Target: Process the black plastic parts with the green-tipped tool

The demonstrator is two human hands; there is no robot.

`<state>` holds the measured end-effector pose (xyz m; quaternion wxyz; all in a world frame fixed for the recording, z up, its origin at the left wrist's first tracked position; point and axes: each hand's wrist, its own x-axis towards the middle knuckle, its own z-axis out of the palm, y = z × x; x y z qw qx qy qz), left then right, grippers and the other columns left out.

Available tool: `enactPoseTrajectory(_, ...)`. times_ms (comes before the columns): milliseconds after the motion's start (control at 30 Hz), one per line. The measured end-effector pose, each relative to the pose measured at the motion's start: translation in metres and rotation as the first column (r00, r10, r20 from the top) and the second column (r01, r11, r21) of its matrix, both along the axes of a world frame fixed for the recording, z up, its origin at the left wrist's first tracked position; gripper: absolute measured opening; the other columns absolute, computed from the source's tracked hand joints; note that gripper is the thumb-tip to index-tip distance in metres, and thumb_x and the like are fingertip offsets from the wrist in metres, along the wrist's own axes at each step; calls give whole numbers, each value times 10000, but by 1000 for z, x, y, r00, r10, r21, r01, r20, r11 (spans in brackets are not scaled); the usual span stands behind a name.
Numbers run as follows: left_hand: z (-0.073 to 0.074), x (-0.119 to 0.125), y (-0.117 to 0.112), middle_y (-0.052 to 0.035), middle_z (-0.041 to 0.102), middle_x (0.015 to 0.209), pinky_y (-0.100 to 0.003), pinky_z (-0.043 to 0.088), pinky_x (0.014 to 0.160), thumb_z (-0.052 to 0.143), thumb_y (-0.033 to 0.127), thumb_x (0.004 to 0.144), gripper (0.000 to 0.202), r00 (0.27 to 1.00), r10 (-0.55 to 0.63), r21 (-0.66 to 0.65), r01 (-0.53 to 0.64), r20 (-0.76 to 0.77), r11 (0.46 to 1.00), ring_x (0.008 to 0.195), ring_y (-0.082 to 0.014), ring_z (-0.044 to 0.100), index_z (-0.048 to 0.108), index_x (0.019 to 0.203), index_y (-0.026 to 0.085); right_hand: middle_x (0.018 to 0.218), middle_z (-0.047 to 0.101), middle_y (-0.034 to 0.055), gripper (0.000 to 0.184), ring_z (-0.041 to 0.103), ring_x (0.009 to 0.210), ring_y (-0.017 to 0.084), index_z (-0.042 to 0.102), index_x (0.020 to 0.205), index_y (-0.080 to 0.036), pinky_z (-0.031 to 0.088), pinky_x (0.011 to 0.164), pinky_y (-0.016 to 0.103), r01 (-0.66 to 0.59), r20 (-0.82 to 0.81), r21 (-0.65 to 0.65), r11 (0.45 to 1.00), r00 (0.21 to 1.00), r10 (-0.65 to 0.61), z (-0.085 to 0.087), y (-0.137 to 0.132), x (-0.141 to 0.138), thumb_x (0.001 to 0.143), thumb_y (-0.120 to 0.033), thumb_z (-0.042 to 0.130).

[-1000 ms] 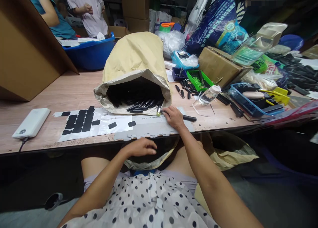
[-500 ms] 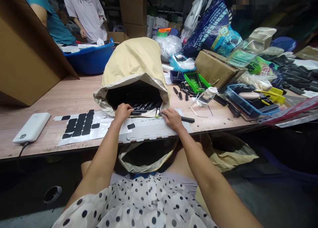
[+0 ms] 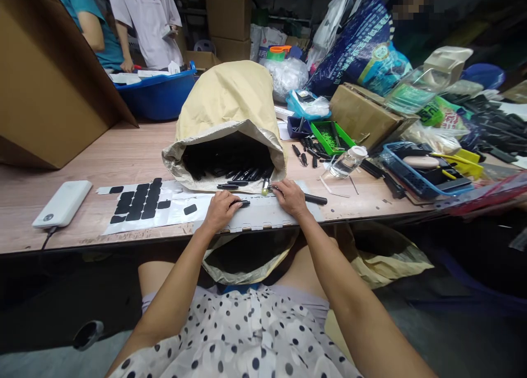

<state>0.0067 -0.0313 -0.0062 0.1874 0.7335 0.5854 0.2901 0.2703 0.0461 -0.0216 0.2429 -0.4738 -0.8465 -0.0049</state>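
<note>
A tan paper sack (image 3: 225, 105) lies on its side on the wooden table (image 3: 123, 153), its mouth full of several slim black parts (image 3: 230, 161). My left hand (image 3: 220, 209) rests on a white sheet (image 3: 263, 213) at the table's front edge and grips one black part (image 3: 242, 203). My right hand (image 3: 290, 197) holds a black-handled tool (image 3: 307, 198) whose yellow-green tip (image 3: 265, 190) points at the sack's mouth. A backing sheet with several black pads (image 3: 138, 201) lies to the left.
A white power bank (image 3: 62, 203) sits far left beside a big cardboard box (image 3: 45, 87). A blue tub (image 3: 158, 95), a green tray (image 3: 329, 136), a plastic bottle (image 3: 346, 161) and a blue basket (image 3: 424, 172) crowd the back and right. Two people stand behind. An open sack (image 3: 247, 257) sits in my lap.
My left hand rose from my lap to the sack's mouth, then drew back to the white sheet with a black part in it. My right hand stayed on the tool.
</note>
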Motion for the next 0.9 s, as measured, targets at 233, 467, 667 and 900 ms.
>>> enactPoseTrajectory(233, -5, -6, 4, -36, 665, 936, -406, 480, 889, 743, 328, 822, 189, 999, 2, -15, -2, 42, 1000, 959, -255, 564, 746, 998, 259, 952, 675, 67, 274, 601, 936, 239, 722, 1110, -280, 506, 842, 359, -61, -58, 2, 998, 996, 61, 8, -1, 3, 998, -270, 472)
enactPoseTrajectory(467, -8, -5, 6, -21, 652, 860, -399, 489, 885, 787, 297, 782, 108, 996, 15, -8, -14, 89, 1000, 937, -241, 571, 752, 871, 247, 1050, 716, 70, 357, 656, 1009, 212, 680, 1241, -275, 535, 919, 328, -122, -239, 16, 992, 963, 122, 28, -43, -31, 1044, -297, 383)
enactPoseTrajectory(667, -9, -5, 5, -13, 642, 827, -393, 494, 883, 815, 291, 760, 122, 988, 39, -36, -34, 150, 999, 939, -233, 582, 777, 870, 254, 1037, 735, 55, 342, 676, 979, 201, 703, 1214, -293, 549, 886, 307, -156, -252, -40, 987, 957, 141, 32, -66, -58, 1030, -272, 416)
enactPoseTrajectory(900, -7, -1, 7, -6, 643, 820, -375, 501, 862, 830, 238, 722, 113, 983, 63, -67, -53, 172, 996, 927, -225, 584, 744, 794, 235, 1001, 731, 54, 330, 672, 971, 193, 719, 1188, -291, 545, 859, 284, -153, -244, -61, 986, 961, 134, 33, -73, -69, 1018, -256, 439)
